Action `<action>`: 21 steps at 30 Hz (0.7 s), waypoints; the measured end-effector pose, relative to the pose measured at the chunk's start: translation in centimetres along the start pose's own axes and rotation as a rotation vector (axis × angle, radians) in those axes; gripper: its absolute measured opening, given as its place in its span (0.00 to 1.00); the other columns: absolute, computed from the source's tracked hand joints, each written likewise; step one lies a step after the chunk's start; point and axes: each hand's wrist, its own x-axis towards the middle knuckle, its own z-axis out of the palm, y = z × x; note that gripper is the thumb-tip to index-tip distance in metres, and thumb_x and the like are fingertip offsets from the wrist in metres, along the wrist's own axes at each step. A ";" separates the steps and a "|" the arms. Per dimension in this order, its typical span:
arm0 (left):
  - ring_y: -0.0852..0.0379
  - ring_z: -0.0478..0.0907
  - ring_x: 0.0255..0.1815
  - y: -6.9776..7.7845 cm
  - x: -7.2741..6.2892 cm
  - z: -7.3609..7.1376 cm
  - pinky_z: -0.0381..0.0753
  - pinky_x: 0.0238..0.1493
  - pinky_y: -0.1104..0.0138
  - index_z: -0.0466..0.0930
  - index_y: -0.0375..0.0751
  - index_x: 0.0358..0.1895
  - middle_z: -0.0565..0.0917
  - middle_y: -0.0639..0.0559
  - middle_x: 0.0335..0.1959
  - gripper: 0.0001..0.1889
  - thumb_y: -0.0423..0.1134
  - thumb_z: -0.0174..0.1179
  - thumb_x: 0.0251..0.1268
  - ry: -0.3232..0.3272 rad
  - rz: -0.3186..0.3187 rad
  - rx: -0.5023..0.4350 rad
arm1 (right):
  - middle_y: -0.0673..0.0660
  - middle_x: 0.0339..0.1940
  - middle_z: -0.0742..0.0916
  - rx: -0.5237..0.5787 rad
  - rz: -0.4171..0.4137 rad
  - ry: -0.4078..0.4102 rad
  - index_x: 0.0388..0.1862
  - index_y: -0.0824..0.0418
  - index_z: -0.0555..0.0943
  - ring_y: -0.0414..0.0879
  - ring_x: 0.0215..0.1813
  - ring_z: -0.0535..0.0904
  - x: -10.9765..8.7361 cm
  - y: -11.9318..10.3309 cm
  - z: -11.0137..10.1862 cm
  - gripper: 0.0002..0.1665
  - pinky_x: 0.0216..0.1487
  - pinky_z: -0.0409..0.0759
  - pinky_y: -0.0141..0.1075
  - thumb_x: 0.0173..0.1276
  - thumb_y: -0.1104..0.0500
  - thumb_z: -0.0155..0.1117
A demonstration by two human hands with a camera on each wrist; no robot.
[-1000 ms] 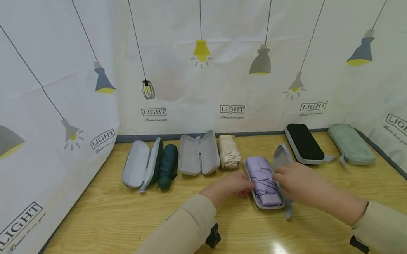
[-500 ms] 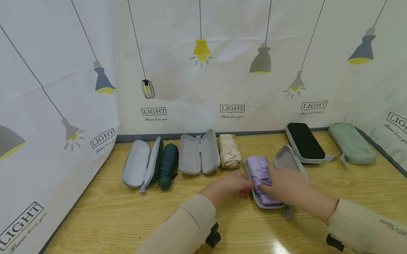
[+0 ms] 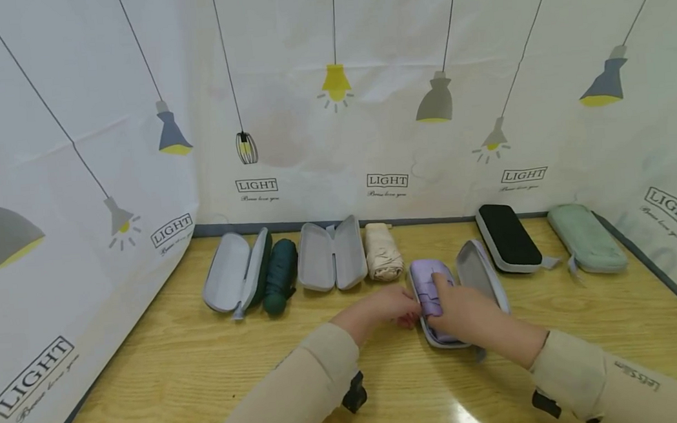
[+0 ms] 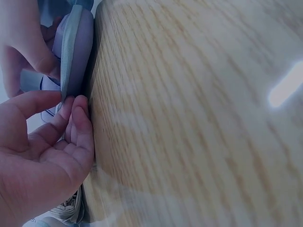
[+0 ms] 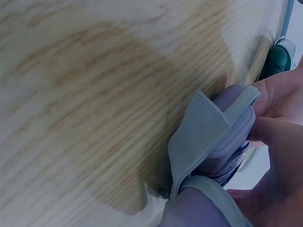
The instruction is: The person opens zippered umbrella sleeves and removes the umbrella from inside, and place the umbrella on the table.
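Observation:
A purple folded umbrella point(image 3: 427, 290) lies in the base of an unzipped lilac case point(image 3: 440, 346), whose grey-lined lid point(image 3: 473, 269) leans open to the right. My left hand point(image 3: 386, 307) pinches the left side of the case; in the left wrist view its thumb and fingertips meet at the pale rim point(image 4: 71, 45). My right hand point(image 3: 474, 314) reaches in over the umbrella and grips it, thumb nearer me and fingers farther up. A pale fabric strap point(image 5: 201, 135) joins the case's halves at the near end in the right wrist view.
Left of the hands lie a beige folded umbrella point(image 3: 384, 254), an open grey case point(image 3: 317, 264), a dark green umbrella point(image 3: 280, 276) and its open case point(image 3: 224, 273). A black-topped case point(image 3: 509, 236) and a mint case point(image 3: 587, 238) stand shut at the back right, near the wall.
My right hand has moved left from the lid's edge onto the umbrella, and the lid has swung farther open to the right. The left hand has stayed at the case's side.

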 end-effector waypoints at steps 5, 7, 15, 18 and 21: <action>0.59 0.75 0.21 0.4 -0.6 0.0 0.76 0.26 0.71 0.77 0.35 0.24 0.77 0.49 0.19 0.07 0.26 0.58 0.60 -0.006 0.017 0.033 | 0.56 0.20 0.78 0.056 -0.002 -0.032 0.75 0.70 0.52 0.46 0.18 0.73 0.0 0.1 -0.2 0.49 0.19 0.71 0.39 0.64 0.52 0.64; 0.59 0.74 0.20 0.3 -0.6 -0.1 0.74 0.24 0.72 0.78 0.35 0.24 0.77 0.49 0.18 0.07 0.27 0.58 0.60 -0.005 0.023 0.043 | 0.55 0.19 0.78 0.065 -0.018 -0.039 0.76 0.67 0.53 0.46 0.18 0.73 0.0 0.2 -0.2 0.47 0.20 0.71 0.39 0.65 0.53 0.63; 0.59 0.74 0.18 0.1 -0.4 0.2 0.71 0.21 0.72 0.77 0.37 0.22 0.77 0.50 0.17 0.07 0.27 0.58 0.58 0.031 -0.005 0.068 | 0.52 0.14 0.74 0.049 -0.118 -0.056 0.74 0.60 0.64 0.45 0.17 0.66 -0.4 0.3 -0.5 0.34 0.19 0.65 0.37 0.70 0.58 0.56; 0.59 0.74 0.19 0.1 -0.4 0.2 0.71 0.22 0.72 0.77 0.37 0.23 0.78 0.50 0.18 0.07 0.27 0.58 0.57 0.036 -0.010 0.075 | 0.51 0.13 0.72 0.051 -0.142 -0.063 0.72 0.61 0.66 0.43 0.15 0.63 -0.5 0.2 -0.6 0.30 0.18 0.62 0.35 0.72 0.59 0.53; 0.59 0.74 0.19 0.1 -0.4 0.2 0.73 0.23 0.72 0.77 0.37 0.23 0.78 0.50 0.18 0.06 0.27 0.58 0.57 0.036 -0.004 0.077 | 0.51 0.13 0.72 0.054 -0.143 -0.073 0.72 0.62 0.66 0.43 0.15 0.63 -0.6 0.1 -0.8 0.30 0.19 0.63 0.35 0.73 0.58 0.53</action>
